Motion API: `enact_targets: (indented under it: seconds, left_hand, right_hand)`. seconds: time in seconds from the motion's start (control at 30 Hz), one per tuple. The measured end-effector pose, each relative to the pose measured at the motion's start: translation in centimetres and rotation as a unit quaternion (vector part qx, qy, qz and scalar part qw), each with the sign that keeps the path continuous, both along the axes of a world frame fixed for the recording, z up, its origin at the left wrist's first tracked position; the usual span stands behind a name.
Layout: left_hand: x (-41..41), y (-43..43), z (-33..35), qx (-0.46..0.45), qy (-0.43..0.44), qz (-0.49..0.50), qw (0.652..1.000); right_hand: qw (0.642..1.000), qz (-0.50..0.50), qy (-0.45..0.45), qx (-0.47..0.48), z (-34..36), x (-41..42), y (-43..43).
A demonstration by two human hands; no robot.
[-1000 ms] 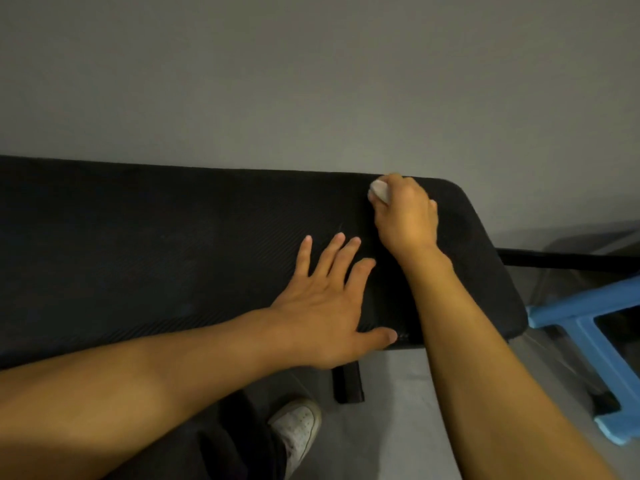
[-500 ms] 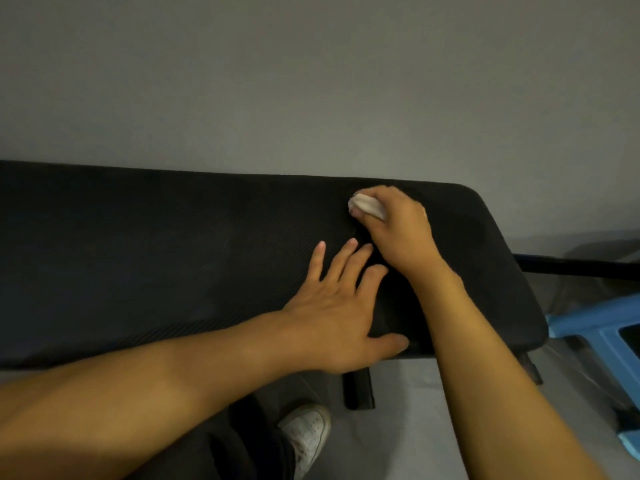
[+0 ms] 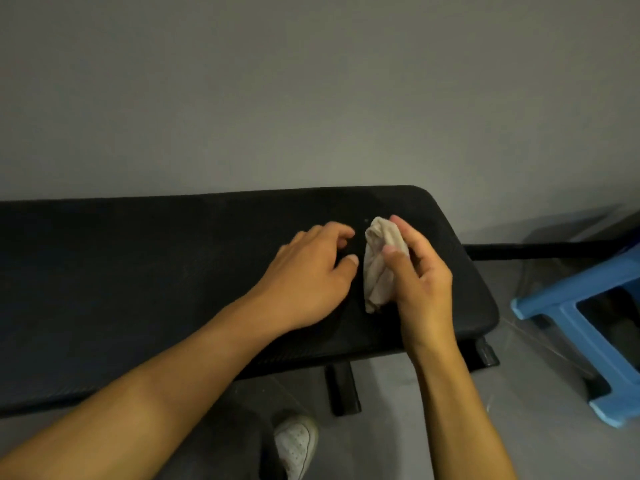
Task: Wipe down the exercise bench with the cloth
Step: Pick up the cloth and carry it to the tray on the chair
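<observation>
Beige cloth (image 3: 379,265) pinched in right hand (image 3: 420,275) grip; left hand (image 3: 311,271) loosely curled on bench (image 3: 138,271).

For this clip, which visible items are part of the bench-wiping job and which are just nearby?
Part of the job:
- exercise bench, black padded top
- cloth, bunched in the right hand
- left hand, fingers curled, on the pad beside the cloth

Just nearby:
- blue plastic stool on the floor to the right
- white shoe below the bench

Cloth (image 3: 379,263) over bench (image 3: 138,271), between both hands; stool (image 3: 588,341) right
</observation>
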State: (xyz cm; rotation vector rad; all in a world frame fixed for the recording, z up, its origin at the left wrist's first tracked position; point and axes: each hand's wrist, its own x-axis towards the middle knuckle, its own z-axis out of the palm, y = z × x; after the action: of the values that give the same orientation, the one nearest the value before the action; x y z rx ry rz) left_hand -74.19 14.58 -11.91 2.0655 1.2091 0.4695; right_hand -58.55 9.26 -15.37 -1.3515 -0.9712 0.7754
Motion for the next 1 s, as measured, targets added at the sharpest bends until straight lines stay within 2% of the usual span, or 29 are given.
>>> enact_targets:
  seconds: [0.07, 0.1, 0.2, 0.3, 0.43, 0.63, 0.73, 0.8, 0.9, 1.0]
  left_hand:
    - [1.3, 0.6, -0.3, -0.031, -0.063, 0.014, 0.997]
    - [1.8, 0.8, -0.5, -0.052, -0.11, 0.021, 0.992]
    - [4.1, 1.4, -0.4, -0.105, -0.235, 0.02, 0.966]
    - [6.0, 2.1, 2.1, -0.124, -0.291, 0.049, 0.947]
    - [8.2, 3.6, 7.6, -0.151, -0.306, 0.087, 0.936]
    - [10.3, 4.8, 20.0, -0.121, -0.268, 0.071, 0.953]
    - [11.3, 4.0, 27.1, -0.179, -0.27, 0.071, 0.944]
    - [12.0, 2.9, 32.1, -0.239, -0.286, 0.037, 0.927]
    - [12.8, 1.3, 40.1, -0.241, -0.293, -0.034, 0.925]
    - [13.4, 0.5, 47.3, -0.236, -0.297, -0.086, 0.921]
  right_hand:
    - [0.997, -0.008, 0.082, 0.007, 0.4, 0.6, 0.2]
    - [0.995, -0.004, 0.095, 0.016, 0.8, 0.9, 0.3]
    - [0.996, 0.015, 0.078, 0.046, 2.2, 2.9, 0.8]
    - [0.996, 0.013, 0.081, 0.039, 5.4, 4.5, 1.4]
    - [0.998, -0.036, 0.046, -0.007, 10.6, 6.9, 1.1]
    - [0.996, -0.062, 0.015, -0.065, 22.2, 10.0, -0.8]
    - [0.994, -0.063, 0.022, -0.09, 30.3, 10.8, -1.9]
    - [0.991, -0.066, -0.008, -0.114, 35.4, 10.4, -2.9]
    - [0.975, -0.149, -0.107, -0.123, 43.1, 9.3, -4.9]
    - [0.975, -0.17, -0.082, -0.117, 50.9, 8.2, -6.4]
